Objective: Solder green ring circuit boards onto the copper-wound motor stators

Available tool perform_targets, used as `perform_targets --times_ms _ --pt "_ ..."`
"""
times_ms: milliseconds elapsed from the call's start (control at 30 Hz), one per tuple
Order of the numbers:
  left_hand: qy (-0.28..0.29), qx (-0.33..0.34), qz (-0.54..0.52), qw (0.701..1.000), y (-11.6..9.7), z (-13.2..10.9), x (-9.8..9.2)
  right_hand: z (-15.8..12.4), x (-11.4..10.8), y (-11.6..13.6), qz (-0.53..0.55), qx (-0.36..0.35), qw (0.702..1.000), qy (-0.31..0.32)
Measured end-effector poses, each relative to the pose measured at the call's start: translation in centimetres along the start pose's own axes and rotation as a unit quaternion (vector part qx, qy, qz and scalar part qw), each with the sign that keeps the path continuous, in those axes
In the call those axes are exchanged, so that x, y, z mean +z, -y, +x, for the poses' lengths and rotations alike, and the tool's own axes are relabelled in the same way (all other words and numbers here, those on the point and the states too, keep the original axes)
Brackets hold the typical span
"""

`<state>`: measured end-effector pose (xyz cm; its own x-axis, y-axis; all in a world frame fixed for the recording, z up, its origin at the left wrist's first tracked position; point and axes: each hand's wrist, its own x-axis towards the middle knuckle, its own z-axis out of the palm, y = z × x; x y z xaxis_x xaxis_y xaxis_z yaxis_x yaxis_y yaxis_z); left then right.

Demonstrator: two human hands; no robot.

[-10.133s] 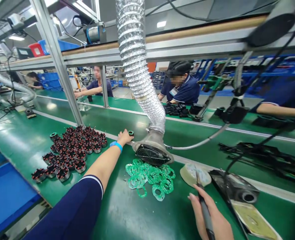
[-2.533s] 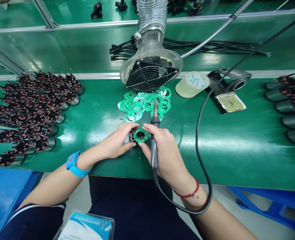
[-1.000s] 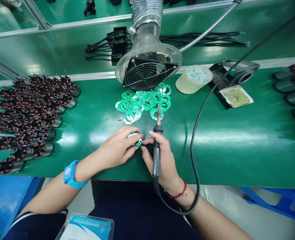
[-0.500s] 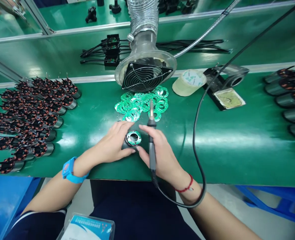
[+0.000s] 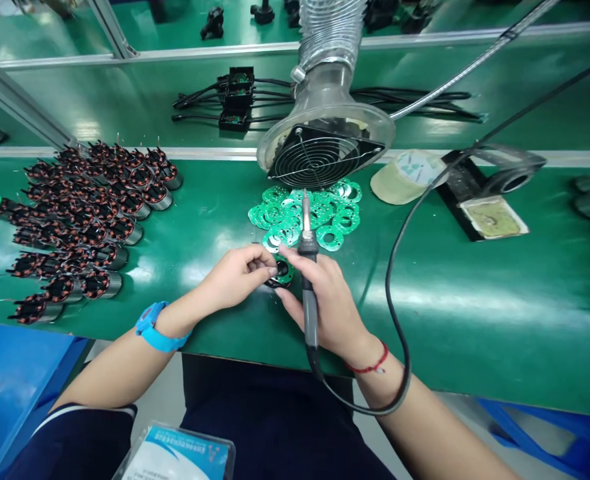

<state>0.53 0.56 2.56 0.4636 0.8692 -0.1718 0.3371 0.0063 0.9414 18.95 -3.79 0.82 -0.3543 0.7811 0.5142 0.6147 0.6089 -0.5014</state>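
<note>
A soldering iron (image 5: 309, 293) lies in my right hand (image 5: 332, 307), its metal tip pointing away from me towards the loose boards. The thumb and forefinger of that hand curve around the right side of a small motor stator with a green ring-shaped circuit board (image 5: 287, 272) on top. On its left side, my left hand (image 5: 245, 275) has thumb and fingertips pinched together at the board's edge; what is between them is too small to tell. Just beyond lies a loose pile of green ring circuit boards (image 5: 331, 237).
Rows of wound motor stators (image 5: 87, 230) stand at the left. A fume extractor fan (image 5: 319, 160) hangs over the boards. To the right are a tape roll (image 5: 399, 183) and a soldering iron stand with sponge (image 5: 495, 217). The iron's cord (image 5: 389, 287) loops past my right forearm.
My left hand has gone from lying around the stator with fingers extended to pinching at the board's edge. The right hand still holds the soldering iron. The camera view has shifted.
</note>
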Motion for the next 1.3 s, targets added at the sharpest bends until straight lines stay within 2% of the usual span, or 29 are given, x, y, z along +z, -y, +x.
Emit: perform_targets --times_ms 100,200,333,400,533,633,1033,1167,1233,1300 --pt "0.005 -0.03 -0.05 0.998 0.2 0.1 0.2 0.1 -0.1 0.2 -0.009 -0.032 0.999 -0.01" --pt "-0.005 -0.042 -0.072 0.996 0.1 0.1 0.1 0.1 -0.2 0.3 -0.019 -0.016 0.999 -0.023" --pt "-0.045 -0.024 -0.029 0.998 -0.1 0.1 0.0 0.0 -0.1 0.3 0.022 -0.012 0.999 -0.026" --pt "-0.052 -0.01 0.003 0.999 -0.1 0.1 0.0 -0.3 -0.2 0.3 0.052 0.007 0.997 -0.054" --pt "-0.061 -0.003 0.052 0.997 -0.1 0.0 0.1 -1.7 -0.3 -0.1 0.129 0.082 0.976 -0.154" --pt "-0.068 -0.009 0.073 0.995 -0.3 -0.1 0.1 -2.7 -0.3 -0.5 0.185 0.086 0.962 -0.184" --pt "-0.079 -0.016 0.101 0.992 -0.3 0.0 0.2 -2.7 -0.7 -0.6 0.197 0.035 0.967 -0.159" --pt "-0.083 -0.005 0.11 0.99 -0.3 -0.1 0.3 -1.8 -0.6 -0.3 0.148 0.061 0.972 -0.173" --pt "-0.082 -0.003 0.12 0.989 -0.3 0.0 0.3 -1.0 -0.6 -0.1 0.112 0.088 0.983 -0.114" --pt "-0.083 0.0 0.127 0.988 -0.3 0.0 0.4 -0.3 -0.5 -0.1 0.087 0.088 0.992 -0.013"
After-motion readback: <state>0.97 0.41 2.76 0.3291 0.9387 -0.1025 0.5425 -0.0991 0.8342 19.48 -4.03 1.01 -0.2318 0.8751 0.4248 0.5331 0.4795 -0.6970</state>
